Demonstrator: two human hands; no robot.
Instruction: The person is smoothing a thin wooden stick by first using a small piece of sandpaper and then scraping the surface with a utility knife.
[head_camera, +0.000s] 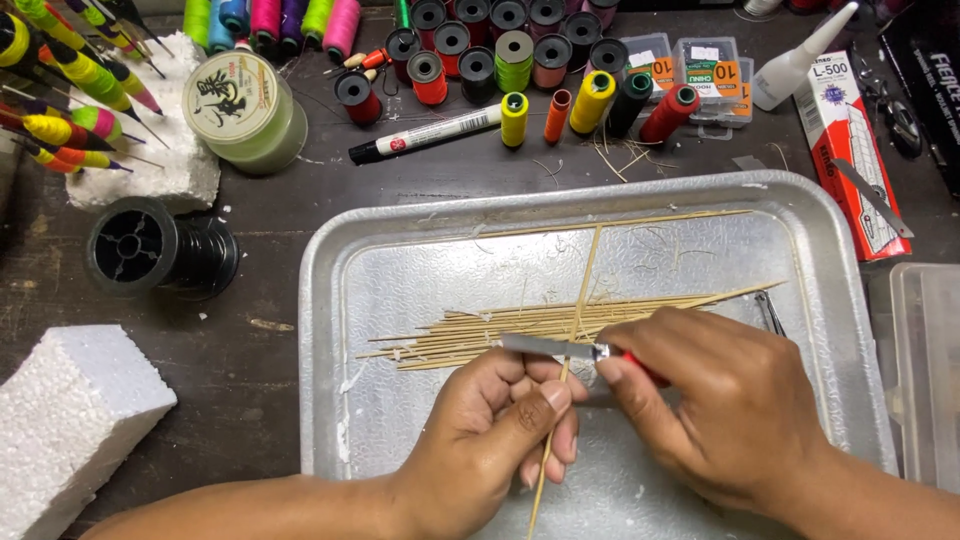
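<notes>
A thin bamboo stick runs almost upright through the middle of the frame, from the upper part of the tray down past its lower edge. The left hand pinches it low in the frame, thumb pressed over the stick against the curled fingers. The right hand is closed on a red-handled knife; its grey blade points left and lies across the stick just above the left thumb, touching it.

Under the blade and behind both hands a bundle of sticks lies sideways on the tray, fanning toward the right. One long stick lies near the tray's far rim. A small metal tool rests by the tray's right wall.

The tray sits on a dark counter. To its left stand a black spool and, at lower left, a white foam block. At upper left a second foam block holds bright striped floats stuck in it, beside a pale green reel. Along the top lie thread spools in many colours, a marker and small clear boxes. At upper right are a white glue bottle and a red and white carton; a clear plastic box touches the right edge.
</notes>
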